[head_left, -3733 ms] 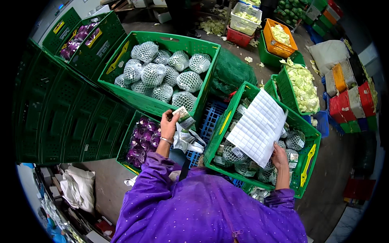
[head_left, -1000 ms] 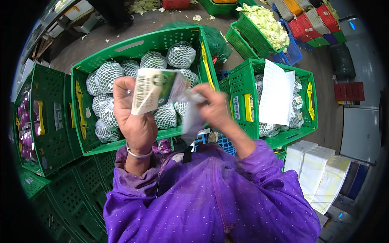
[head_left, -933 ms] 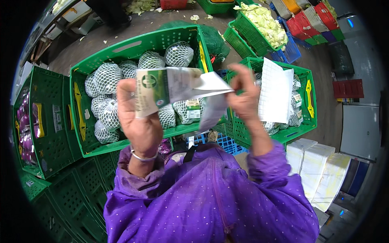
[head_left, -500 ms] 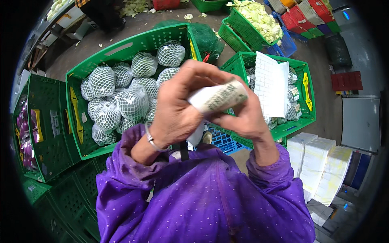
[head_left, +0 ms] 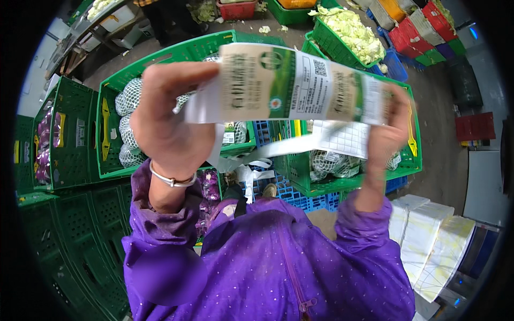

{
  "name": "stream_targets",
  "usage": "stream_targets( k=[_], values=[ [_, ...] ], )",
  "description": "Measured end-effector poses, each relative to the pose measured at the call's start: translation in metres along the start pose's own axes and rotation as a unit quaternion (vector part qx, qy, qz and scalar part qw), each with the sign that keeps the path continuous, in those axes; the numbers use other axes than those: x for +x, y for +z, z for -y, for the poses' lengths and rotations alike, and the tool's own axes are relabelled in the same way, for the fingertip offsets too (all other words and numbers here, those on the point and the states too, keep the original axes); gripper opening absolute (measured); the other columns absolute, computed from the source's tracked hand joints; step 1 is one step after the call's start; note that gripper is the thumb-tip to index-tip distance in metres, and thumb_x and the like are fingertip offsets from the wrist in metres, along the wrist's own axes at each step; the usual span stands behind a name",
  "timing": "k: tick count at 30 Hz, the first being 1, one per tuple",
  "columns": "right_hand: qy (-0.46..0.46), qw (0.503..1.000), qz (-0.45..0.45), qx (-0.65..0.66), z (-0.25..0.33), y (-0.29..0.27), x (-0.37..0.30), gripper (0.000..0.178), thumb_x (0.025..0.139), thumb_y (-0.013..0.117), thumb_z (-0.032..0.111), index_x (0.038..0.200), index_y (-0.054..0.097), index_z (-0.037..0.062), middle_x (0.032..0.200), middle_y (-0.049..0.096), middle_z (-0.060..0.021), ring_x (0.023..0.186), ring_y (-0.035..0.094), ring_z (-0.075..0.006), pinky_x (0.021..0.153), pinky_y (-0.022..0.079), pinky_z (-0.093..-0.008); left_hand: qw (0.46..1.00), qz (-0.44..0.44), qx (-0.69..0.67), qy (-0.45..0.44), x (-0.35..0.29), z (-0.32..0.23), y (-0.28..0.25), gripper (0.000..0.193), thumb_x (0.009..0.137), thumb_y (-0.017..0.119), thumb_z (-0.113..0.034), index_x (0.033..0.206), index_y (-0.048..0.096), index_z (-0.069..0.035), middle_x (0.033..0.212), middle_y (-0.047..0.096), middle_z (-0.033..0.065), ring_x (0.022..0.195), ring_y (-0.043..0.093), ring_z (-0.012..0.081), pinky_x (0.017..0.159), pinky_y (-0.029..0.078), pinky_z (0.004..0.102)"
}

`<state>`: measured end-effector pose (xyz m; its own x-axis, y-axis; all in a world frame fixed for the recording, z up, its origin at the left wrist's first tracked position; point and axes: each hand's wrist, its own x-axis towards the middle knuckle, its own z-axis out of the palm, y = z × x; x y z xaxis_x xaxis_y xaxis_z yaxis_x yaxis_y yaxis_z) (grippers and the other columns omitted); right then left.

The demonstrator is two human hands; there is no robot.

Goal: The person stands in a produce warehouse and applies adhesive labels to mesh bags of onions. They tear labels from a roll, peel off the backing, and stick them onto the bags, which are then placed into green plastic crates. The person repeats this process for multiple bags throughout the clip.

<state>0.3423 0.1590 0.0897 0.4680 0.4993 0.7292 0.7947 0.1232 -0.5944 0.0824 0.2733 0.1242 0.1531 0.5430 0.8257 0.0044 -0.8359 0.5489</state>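
Observation:
A long strip of printed labels [head_left: 289, 83], white, beige and green, is stretched between my two hands at chest height. My left hand [head_left: 168, 112] pinches its left end, with the fingers partly blurred. At the other end my right hand [head_left: 393, 120] grips the strip, fingers folded round it. A white paper tail [head_left: 281, 150] hangs in a loop beneath. Behind my left hand stands a green crate [head_left: 176, 52] of round produce in white netting [head_left: 131, 96]. Under my right hand another green crate [head_left: 342, 187] holds netted, labelled packs [head_left: 334, 165], and a white gridded sheet [head_left: 342, 138] lies over them.
Purple packs [head_left: 45, 136] fill a green crate at the far left, above stacked green crates [head_left: 75, 241]. White foam boxes [head_left: 428, 230] stand at the right. A crate of pale leaves [head_left: 350, 35] is behind. A blue pallet [head_left: 316, 202] lies below. A person [head_left: 166, 18] stands at upper left.
My hands have moved apart, the left one leftward and the right one rightward. The labels, rolled up small before, are now drawn out into a long strip with a tail hanging down.

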Motion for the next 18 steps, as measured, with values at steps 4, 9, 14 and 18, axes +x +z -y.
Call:
stream_targets(
  k=[4,9,14,18],
  values=[
    [0.024,0.981,-0.147,-0.126,-0.011,-0.094,0.011,0.046,0.076,0.064,-0.006,0.118,0.044,-0.0061,0.095,0.057,-0.0104,0.085,0.057,-0.0142,0.075,0.048,-0.0255,0.993,-0.114,0.033,-0.015,-0.007,-0.005,-0.026,0.02,0.079,0.061,0.005,0.099,0.054,0.004,0.106,0.061,0.0197,0.094,0.062,0.0235,0.085,0.051,0.0327],
    [0.027,0.704,0.679,0.209,0.017,-0.061,-0.16,0.051,0.073,0.072,0.026,0.114,0.055,0.0,0.102,0.06,-0.0186,0.092,0.06,-0.031,0.082,0.048,-0.0395,0.963,-0.185,0.118,-0.158,-0.043,0.04,-0.1,0.031,0.077,0.063,0.004,0.107,0.055,0.001,0.104,0.06,0.0111,0.092,0.06,0.0166,0.084,0.05,0.0295],
    [0.187,0.82,0.488,0.232,0.03,-0.006,-0.067,0.04,0.079,0.066,0.011,0.116,0.057,-0.0005,0.091,0.061,-0.0094,0.074,0.06,-0.0148,0.067,0.048,-0.0268,0.959,-0.098,0.029,-0.264,-0.092,0.073,-0.078,0.032,0.072,0.07,0.002,0.102,0.059,0.0,0.097,0.064,0.0073,0.087,0.061,0.0145,0.078,0.051,0.0274],
    [0.104,0.846,0.42,0.311,0.086,0.098,-0.023,0.039,0.081,0.062,0.007,0.119,0.053,-0.0024,0.1,0.057,-0.0103,0.089,0.056,-0.0148,0.078,0.046,-0.0282,0.959,0.092,-0.052,-0.263,-0.114,0.089,-0.049,0.036,0.07,0.076,-0.005,0.103,0.061,0.0,0.092,0.066,0.0081,0.084,0.063,0.0135,0.075,0.05,0.0243]
  ],
)
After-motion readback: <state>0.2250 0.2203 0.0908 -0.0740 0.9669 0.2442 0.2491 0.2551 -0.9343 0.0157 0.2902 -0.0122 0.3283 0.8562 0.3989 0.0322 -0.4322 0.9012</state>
